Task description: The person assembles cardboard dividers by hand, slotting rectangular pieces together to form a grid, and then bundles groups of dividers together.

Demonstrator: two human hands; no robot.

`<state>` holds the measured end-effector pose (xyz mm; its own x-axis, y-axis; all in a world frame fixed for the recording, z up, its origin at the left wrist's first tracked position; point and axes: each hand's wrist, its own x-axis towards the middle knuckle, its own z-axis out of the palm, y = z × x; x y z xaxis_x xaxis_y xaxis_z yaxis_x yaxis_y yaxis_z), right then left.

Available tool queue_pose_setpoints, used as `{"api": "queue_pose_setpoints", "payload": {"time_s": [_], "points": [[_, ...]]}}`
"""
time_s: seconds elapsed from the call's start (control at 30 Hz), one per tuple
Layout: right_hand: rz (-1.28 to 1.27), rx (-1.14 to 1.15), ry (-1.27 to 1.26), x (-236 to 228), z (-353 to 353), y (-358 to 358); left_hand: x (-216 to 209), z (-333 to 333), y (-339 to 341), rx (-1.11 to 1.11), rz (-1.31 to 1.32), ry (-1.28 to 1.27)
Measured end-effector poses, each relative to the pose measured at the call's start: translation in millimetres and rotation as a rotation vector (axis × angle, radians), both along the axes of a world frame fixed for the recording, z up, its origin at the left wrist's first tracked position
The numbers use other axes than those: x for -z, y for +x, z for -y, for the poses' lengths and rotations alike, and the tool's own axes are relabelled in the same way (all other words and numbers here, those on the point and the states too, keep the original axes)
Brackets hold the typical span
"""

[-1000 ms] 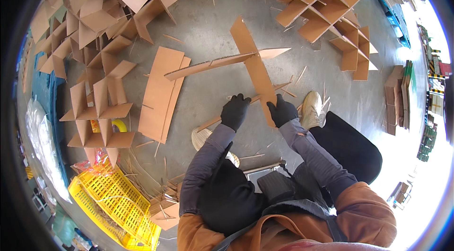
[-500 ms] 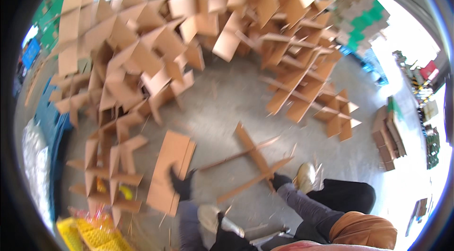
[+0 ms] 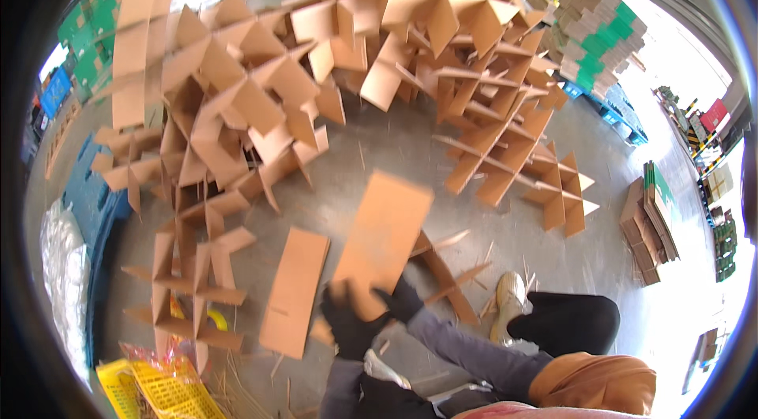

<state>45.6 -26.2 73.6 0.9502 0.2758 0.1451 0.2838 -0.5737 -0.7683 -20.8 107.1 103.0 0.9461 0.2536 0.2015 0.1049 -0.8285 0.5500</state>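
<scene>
A flat brown cardboard panel is tilted up in front of me, slightly blurred. My left hand, in a black glove, grips its near left end. At the near right edge, my right hand, also gloved, has closed on the same panel. Behind it, partly hidden, a few slotted cardboard strips lie crossed on the floor. To the left of my left hand, more flat cardboard panels lie on the floor.
Interlocked cardboard dividers are heaped in an arc from left to far right. A yellow plastic basket stands at the near left beside a blue pallet. Folded cardboard leans at right. My shoe is near the crossed strips.
My left hand has moved right from the flat panels and now holds one panel. My right hand has let go of the crossed strips and moved left onto that panel.
</scene>
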Motion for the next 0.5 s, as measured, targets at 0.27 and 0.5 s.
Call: {"api": "queue_pose_setpoints", "payload": {"time_s": [0.27, 0.5], "points": [[0.049, 0.191, -0.218, -70.8, 150.3, 99.9, 46.4, -23.3, 25.3, 0.274, -0.138, 0.17], [-0.393, 0.066, -0.56, -20.8, 52.7, 48.5, 85.3, -22.0, 80.7, 0.296, -0.174, 0.158]]}}
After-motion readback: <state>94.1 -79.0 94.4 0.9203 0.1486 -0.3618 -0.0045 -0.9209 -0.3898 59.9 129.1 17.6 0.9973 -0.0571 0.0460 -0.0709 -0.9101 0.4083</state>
